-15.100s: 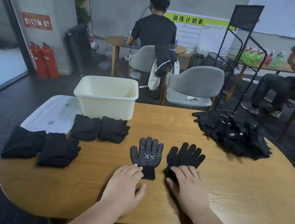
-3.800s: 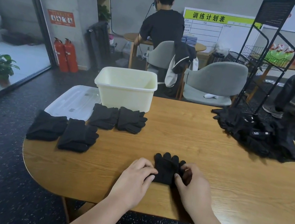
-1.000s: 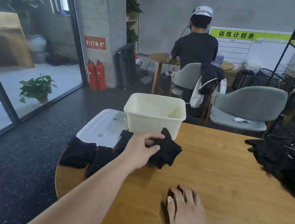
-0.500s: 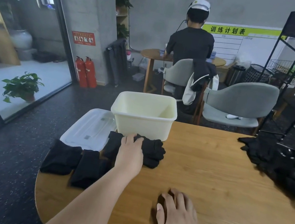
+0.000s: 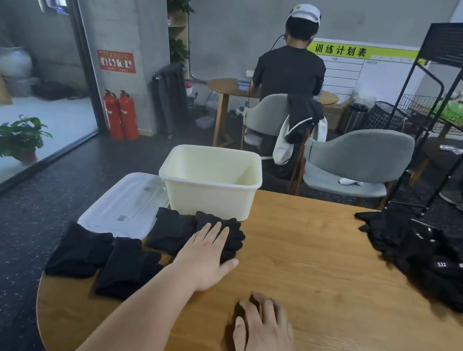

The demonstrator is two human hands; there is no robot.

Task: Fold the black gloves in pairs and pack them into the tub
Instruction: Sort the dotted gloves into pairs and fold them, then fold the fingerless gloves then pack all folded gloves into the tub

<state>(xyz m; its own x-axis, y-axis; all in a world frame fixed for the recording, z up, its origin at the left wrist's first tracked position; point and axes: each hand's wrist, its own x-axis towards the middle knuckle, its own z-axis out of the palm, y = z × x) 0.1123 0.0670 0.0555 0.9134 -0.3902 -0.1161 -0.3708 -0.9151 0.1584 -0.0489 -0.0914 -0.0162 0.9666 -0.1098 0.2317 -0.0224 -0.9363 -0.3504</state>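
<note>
Several folded glove pairs lie at the table's left, just near of the cream tub; a loose glove heap sits far right. The left hand presses flat, fingers straight, on the bundle beside the tub. The right hand rests on the wood, fingers relaxed, gripping nothing. Soft, light knit probably springs open, so each bundle wants pinching across its fold.
</note>
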